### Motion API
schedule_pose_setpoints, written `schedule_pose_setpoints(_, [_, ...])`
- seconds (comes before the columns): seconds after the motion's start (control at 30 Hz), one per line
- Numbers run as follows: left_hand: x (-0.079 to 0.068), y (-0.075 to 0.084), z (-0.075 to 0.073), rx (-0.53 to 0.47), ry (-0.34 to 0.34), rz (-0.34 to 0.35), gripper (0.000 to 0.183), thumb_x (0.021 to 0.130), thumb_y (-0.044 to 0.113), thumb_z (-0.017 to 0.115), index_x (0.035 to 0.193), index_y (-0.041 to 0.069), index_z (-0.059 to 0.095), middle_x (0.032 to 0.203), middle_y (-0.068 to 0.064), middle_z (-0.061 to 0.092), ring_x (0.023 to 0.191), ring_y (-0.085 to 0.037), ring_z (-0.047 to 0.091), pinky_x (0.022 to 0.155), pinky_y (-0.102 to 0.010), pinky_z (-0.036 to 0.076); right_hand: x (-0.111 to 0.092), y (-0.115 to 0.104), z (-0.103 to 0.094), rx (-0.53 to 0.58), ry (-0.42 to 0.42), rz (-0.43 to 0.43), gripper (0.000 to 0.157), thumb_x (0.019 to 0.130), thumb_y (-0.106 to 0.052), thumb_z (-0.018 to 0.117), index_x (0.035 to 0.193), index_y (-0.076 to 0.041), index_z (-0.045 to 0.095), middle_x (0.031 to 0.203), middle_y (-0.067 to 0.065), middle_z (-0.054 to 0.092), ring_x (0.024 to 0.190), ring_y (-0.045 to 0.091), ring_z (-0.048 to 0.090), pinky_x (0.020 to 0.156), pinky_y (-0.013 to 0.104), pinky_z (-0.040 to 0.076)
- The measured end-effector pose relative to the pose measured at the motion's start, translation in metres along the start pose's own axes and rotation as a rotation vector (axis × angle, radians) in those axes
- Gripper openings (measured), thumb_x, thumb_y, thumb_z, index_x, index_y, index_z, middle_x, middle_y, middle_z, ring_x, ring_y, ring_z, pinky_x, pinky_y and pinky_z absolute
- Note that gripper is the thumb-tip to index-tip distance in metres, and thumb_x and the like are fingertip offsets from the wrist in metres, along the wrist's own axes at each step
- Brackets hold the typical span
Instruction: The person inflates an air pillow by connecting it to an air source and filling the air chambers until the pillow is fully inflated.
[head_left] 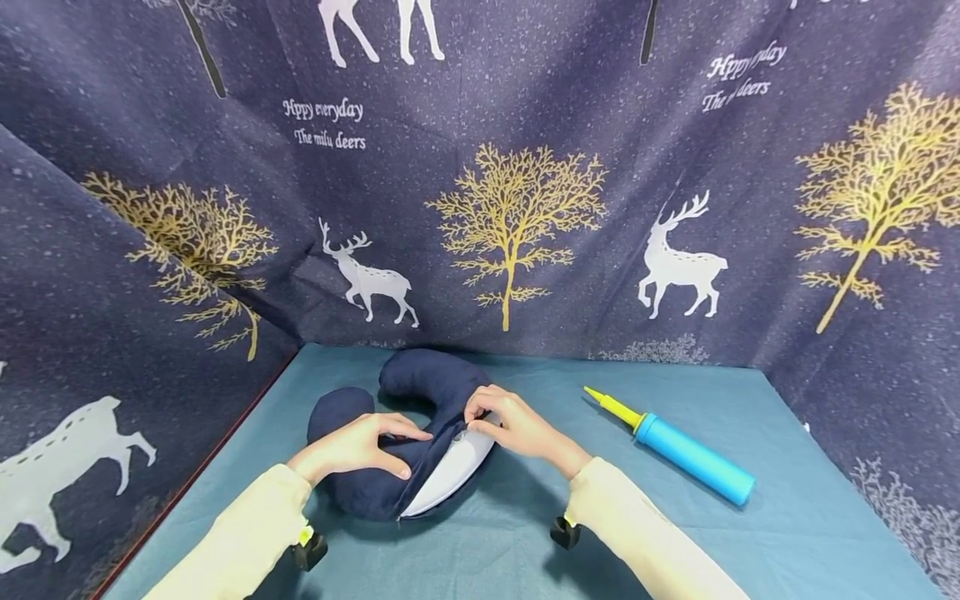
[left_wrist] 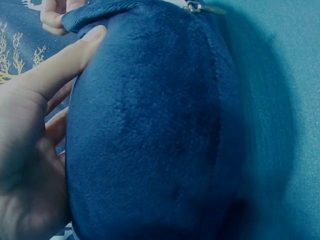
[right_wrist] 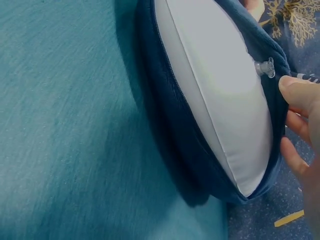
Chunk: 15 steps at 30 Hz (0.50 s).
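A navy plush U-shaped neck pillow (head_left: 371, 492) lies on the table, its cover unzipped along the outer curve. Through the opening shows a white inflatable liner (right_wrist: 220, 90) with a clear valve (right_wrist: 265, 67). My left hand (head_left: 363, 446) holds the pillow's near side, thumb on the cover and fingers partly hidden behind it in the left wrist view. With thumb and fingertips, my right hand (head_left: 517, 423) pinches the cover's edge right beside the valve. A metal zipper pull (left_wrist: 194, 7) sits at one end of the opening.
A blue hand pump (head_left: 693, 458) with a yellow nozzle (head_left: 613, 405) lies to the right of the pillow on the teal tablecloth (head_left: 487, 567). Behind and to the left hangs a dark curtain (head_left: 480, 108) printed with deer and trees.
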<state>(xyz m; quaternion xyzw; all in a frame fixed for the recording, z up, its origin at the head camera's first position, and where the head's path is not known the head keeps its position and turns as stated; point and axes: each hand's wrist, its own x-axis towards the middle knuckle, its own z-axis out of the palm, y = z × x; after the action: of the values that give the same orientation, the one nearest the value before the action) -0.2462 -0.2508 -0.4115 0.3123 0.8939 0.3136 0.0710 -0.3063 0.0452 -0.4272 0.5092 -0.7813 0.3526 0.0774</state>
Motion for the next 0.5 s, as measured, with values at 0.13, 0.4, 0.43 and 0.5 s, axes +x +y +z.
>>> schedule_pose_setpoints(0.13, [0.0013, -0.0010, 0.0000, -0.001, 0.001, -0.003, 0.054, 0.077, 0.044, 0.081, 0.127, 0.026, 0.068, 0.127, 0.003, 0.068, 0.119, -0.014, 0.061, 0.100, -0.026, 0.048, -0.0021, -0.0013, -0.0009, -0.034, -0.012, -0.008, 0.006, 0.098, -0.021, 0.062, 0.095, -0.016, 0.065, 0.096, -0.005, 0.063, 0.092, 0.010, 0.055, 0.082, 0.033, 0.050])
schedule_pose_setpoints(0.4, [0.0014, -0.0015, -0.0003, -0.028, -0.007, -0.029, 0.055, 0.077, 0.045, 0.081, 0.127, 0.027, 0.068, 0.128, 0.003, 0.067, 0.121, -0.016, 0.061, 0.101, -0.026, 0.047, -0.0053, -0.0022, -0.0010, -0.116, -0.037, -0.012, 0.005, 0.098, -0.022, 0.061, 0.096, -0.018, 0.063, 0.097, -0.006, 0.063, 0.092, 0.009, 0.056, 0.084, 0.027, 0.049])
schedule_pose_setpoints(0.43, [0.0013, -0.0016, -0.0002, -0.031, -0.009, -0.032, 0.055, 0.077, 0.045, 0.081, 0.128, 0.027, 0.068, 0.128, 0.003, 0.067, 0.121, -0.016, 0.060, 0.101, -0.026, 0.047, -0.0065, -0.0023, -0.0016, -0.112, -0.037, -0.017, 0.005, 0.098, -0.021, 0.062, 0.096, -0.018, 0.064, 0.097, -0.006, 0.063, 0.092, 0.010, 0.056, 0.083, 0.028, 0.049])
schedule_pose_setpoints(0.5, [0.0012, -0.0014, -0.0003, -0.033, -0.011, -0.034, 0.055, 0.077, 0.045, 0.081, 0.128, 0.027, 0.068, 0.128, 0.003, 0.067, 0.121, -0.016, 0.060, 0.101, -0.026, 0.046, -0.0097, -0.0031, -0.0030, -0.100, -0.038, -0.026, 0.005, 0.098, -0.021, 0.062, 0.096, -0.017, 0.064, 0.097, -0.005, 0.063, 0.092, 0.011, 0.056, 0.082, 0.031, 0.050])
